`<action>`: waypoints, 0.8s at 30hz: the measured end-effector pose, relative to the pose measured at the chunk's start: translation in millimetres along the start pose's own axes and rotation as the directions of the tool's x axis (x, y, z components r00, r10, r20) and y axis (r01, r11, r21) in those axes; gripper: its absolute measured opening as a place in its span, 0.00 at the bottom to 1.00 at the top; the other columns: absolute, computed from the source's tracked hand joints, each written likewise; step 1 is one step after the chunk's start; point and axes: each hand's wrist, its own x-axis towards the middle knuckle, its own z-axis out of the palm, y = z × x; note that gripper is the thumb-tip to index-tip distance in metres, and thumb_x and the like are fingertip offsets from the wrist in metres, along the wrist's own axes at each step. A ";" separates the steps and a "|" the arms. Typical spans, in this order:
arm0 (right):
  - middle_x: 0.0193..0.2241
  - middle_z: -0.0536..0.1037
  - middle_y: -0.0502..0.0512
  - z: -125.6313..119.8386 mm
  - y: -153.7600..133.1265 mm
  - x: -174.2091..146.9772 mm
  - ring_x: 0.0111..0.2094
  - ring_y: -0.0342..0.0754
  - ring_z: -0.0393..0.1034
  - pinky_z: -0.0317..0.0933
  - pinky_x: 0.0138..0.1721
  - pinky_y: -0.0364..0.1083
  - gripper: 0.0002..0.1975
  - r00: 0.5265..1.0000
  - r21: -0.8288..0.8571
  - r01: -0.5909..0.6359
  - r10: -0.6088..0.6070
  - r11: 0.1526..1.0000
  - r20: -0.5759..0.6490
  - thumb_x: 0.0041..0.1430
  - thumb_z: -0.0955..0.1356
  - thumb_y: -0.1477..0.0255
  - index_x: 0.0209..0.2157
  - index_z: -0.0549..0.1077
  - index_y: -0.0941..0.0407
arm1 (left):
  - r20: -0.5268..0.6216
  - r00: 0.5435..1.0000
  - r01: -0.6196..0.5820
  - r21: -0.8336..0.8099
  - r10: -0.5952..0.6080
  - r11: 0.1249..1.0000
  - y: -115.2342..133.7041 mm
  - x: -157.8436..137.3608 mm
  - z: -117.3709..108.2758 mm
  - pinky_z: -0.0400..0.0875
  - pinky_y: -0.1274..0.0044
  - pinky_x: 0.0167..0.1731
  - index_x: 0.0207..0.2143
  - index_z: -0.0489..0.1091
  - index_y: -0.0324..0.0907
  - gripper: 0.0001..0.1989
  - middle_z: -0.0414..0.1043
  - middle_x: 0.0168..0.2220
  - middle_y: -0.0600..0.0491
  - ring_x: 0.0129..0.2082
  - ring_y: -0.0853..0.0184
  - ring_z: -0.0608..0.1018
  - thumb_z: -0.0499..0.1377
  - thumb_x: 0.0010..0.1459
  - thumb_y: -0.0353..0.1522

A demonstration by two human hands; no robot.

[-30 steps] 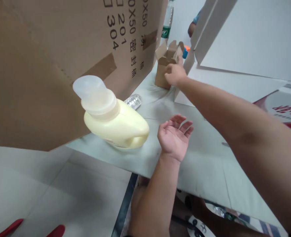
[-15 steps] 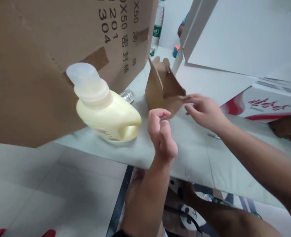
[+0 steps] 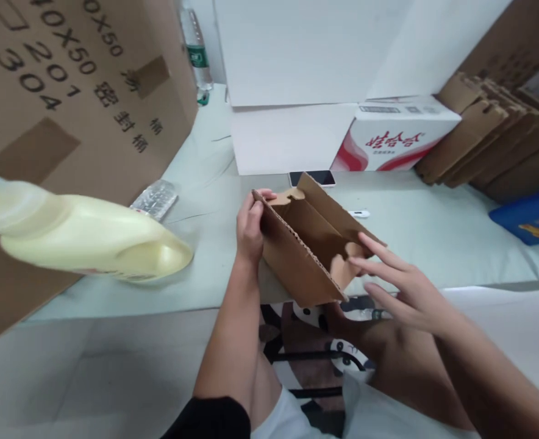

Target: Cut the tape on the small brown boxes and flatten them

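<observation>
A small brown cardboard box (image 3: 292, 256) is tilted at the table's near edge, its top flaps raised and its inside showing. My left hand (image 3: 250, 227) grips its left corner, with the fingers over the flap's edge and the thumb against the outer face. At the box's right end is my right hand (image 3: 400, 283), fingers spread, the fingertips at a small side flap (image 3: 342, 271). Whether those fingertips press on the flap or only rest by it, I cannot tell.
To the left stand a pale yellow jug (image 3: 109, 238), a large carton (image 3: 127, 79) and a water bottle (image 3: 196, 52). Behind lie a phone (image 3: 313, 178), a white-and-red box (image 3: 397, 137) and a white pen-like item (image 3: 359, 214). Flattened cardboard (image 3: 475, 134) and a blue container (image 3: 532, 214) are at right.
The small box has come nearer to me and turned. My left hand, empty before, now holds its left corner. My right hand has spread its fingers at the other end. The view has swung right.
</observation>
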 end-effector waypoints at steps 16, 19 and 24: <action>0.59 0.68 0.61 62.7 49.1 -2.8 0.60 0.60 0.66 0.65 0.57 0.60 0.24 0.911 0.398 0.052 0.120 0.916 -0.395 0.68 0.59 0.51 0.51 0.76 0.50 | 0.266 0.937 -0.334 0.488 0.227 0.806 -28.1 1.3 36.0 0.65 0.61 0.63 0.55 0.73 0.50 0.18 0.63 0.64 0.48 0.62 0.57 0.70 0.54 0.68 0.45; 0.59 0.68 0.60 62.3 52.4 -4.3 0.60 0.58 0.66 0.65 0.57 0.58 0.23 0.916 0.442 0.090 0.100 0.893 -0.388 0.69 0.59 0.52 0.52 0.76 0.48 | 0.396 0.893 -0.410 0.513 0.216 0.754 -22.3 3.8 36.6 0.61 0.59 0.66 0.45 0.80 0.48 0.18 0.66 0.61 0.48 0.63 0.55 0.68 0.53 0.68 0.44; 0.50 0.78 0.61 67.2 63.9 0.2 0.52 0.55 0.72 0.68 0.53 0.57 0.27 0.819 0.645 -0.150 0.460 0.750 -0.344 0.70 0.56 0.50 0.58 0.70 0.51 | 0.241 0.967 -0.210 0.548 0.088 0.810 -18.0 14.5 16.4 0.61 0.58 0.66 0.42 0.81 0.45 0.15 0.68 0.60 0.47 0.63 0.53 0.69 0.58 0.62 0.42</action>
